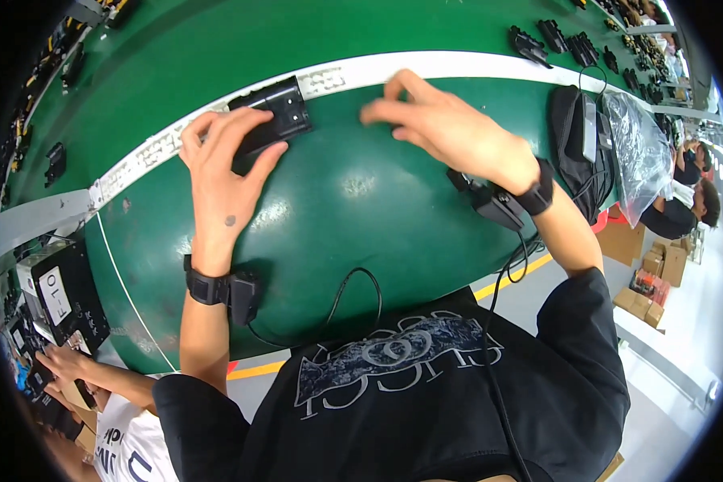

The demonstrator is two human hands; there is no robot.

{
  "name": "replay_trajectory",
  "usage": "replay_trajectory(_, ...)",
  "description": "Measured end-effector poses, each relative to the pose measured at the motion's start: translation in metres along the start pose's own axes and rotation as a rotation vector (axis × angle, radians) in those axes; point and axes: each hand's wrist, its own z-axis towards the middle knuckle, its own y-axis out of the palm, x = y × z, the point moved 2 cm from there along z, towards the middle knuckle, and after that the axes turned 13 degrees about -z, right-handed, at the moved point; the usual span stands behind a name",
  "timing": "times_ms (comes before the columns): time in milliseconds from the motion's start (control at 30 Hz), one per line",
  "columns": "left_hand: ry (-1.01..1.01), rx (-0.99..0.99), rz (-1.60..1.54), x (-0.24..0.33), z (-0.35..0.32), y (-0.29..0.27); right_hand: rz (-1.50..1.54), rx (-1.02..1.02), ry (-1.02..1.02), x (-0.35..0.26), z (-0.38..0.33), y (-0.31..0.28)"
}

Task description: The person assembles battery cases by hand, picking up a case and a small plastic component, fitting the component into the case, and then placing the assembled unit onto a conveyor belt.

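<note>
A black plastic housing (291,108), rectangular with a glossy face, lies across the white strip and the green tabletop. My left hand (226,157) holds it at its left end, fingers curled over the top and thumb along the near side; the hand hides that end. To the right, apart from the housing, my right hand (454,132) hovers over the table. Its fingers are bent but spread, nothing shows between them, and the fingertips are smeared by motion. Each wrist wears a black strap with a small cabled device.
White strip (410,64) crosses the green table (337,217). Several black parts (570,44) lie far right, near a black pouch (572,132) and clear plastic bag (636,149). A black cable (498,321) runs over my shirt. A co-worker's hand (63,361) is at lower left.
</note>
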Motion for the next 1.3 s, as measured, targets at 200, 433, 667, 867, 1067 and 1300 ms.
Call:
replay_trajectory(200,-0.062,-0.003,-0.066,0.003,0.000,0.001,-0.063,0.171,0.196,0.011,-0.001,0.016)
replay_trajectory(433,0.022,-0.110,-0.069,0.006,0.000,0.004,-0.206,0.268,0.230,0.006,-0.001,0.019)
replay_trajectory(667,0.101,-0.110,-0.050,0.006,0.002,0.005,-0.140,0.322,0.185,-0.013,0.020,0.005)
replay_trajectory(867,0.127,-0.124,-0.025,0.006,0.001,0.008,-0.146,0.392,-0.029,-0.045,0.039,0.007)
replay_trajectory(1067,0.162,-0.099,-0.016,0.005,0.001,0.007,-0.198,0.371,-0.017,-0.052,0.053,0.014)
replay_trajectory(1300,0.170,-0.100,-0.027,0.005,0.001,0.010,-0.273,0.338,0.022,-0.051,0.056,0.024)
